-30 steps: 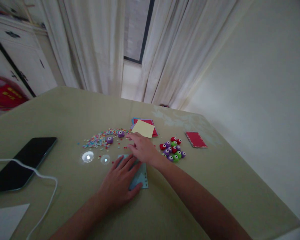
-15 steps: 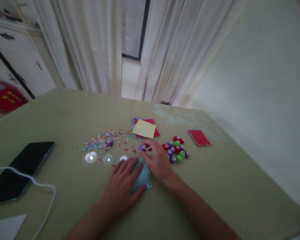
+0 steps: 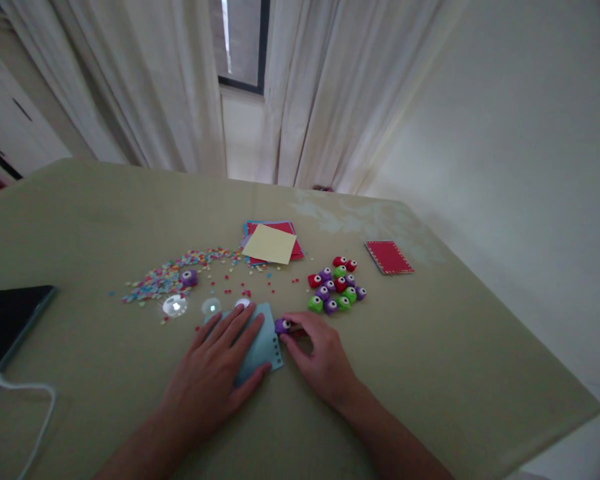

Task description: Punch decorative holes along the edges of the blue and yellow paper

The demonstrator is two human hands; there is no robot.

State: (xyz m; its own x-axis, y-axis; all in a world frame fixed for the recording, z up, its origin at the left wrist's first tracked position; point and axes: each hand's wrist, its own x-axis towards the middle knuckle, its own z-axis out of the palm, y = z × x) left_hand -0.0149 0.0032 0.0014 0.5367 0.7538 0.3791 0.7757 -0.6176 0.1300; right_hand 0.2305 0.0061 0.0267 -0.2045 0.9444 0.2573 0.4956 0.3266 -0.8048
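Note:
My left hand [image 3: 217, 357] lies flat with its fingers stretched over a light blue sheet [image 3: 255, 353]. A row of small dark holes or dots runs along the sheet's right edge. At that same edge, my right hand [image 3: 317, 357] pinches a small purple one-eyed toy [image 3: 281, 326] between thumb and fingertips. The toy is at or very near the sheet's upper right edge; whether they touch I cannot tell. Behind my right hand sits a cluster of similar red, green and purple eyed toys [image 3: 340, 284]. Another purple eyed toy [image 3: 189, 278] rests by the confetti.
Colourful confetti-like bits [image 3: 163, 277] spread across the left middle. Small clear round discs [image 3: 175, 306] lie before them. Farther back is a stack of coloured cards with a pale yellow card [image 3: 270, 244] on top. A red card [image 3: 389, 257], phone [image 3: 15, 313] and white cable [image 3: 45, 387] flank these.
My right hand has brought the purple toy down toward me, to the blue sheet's right edge. My left hand stays flat on the sheet. The camera view has shifted right.

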